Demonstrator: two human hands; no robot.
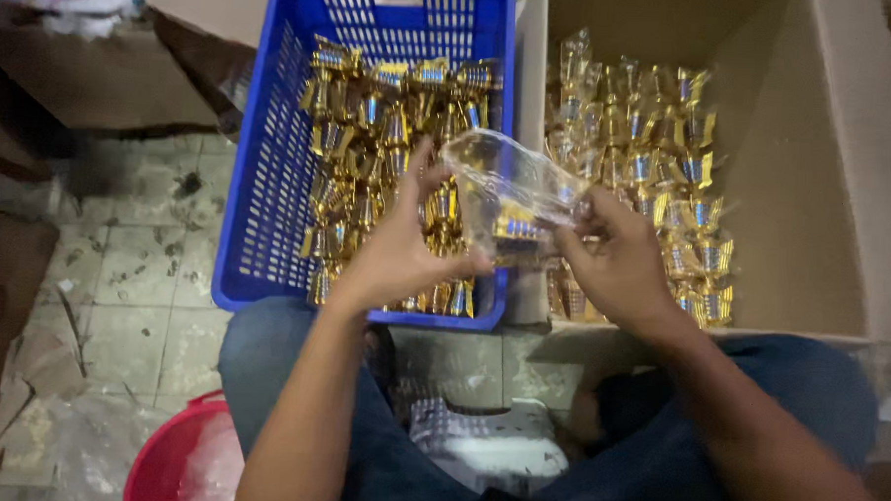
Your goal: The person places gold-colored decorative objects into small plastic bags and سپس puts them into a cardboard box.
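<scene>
My left hand and my right hand both hold a clear plastic bag between them, above the gap between two containers. A few gold-wrapped sweets lie inside the bag's lower part. Under my left hand is a blue plastic crate holding several gold-and-blue wrapped sweets. Under my right hand a cardboard box holds several clear packs of the same sweets.
I sit with both knees in blue trousers toward the crate. A red bucket stands at the lower left on a dirty tiled floor. Flattened cardboard lies at the upper left. A white patterned stool shows between my legs.
</scene>
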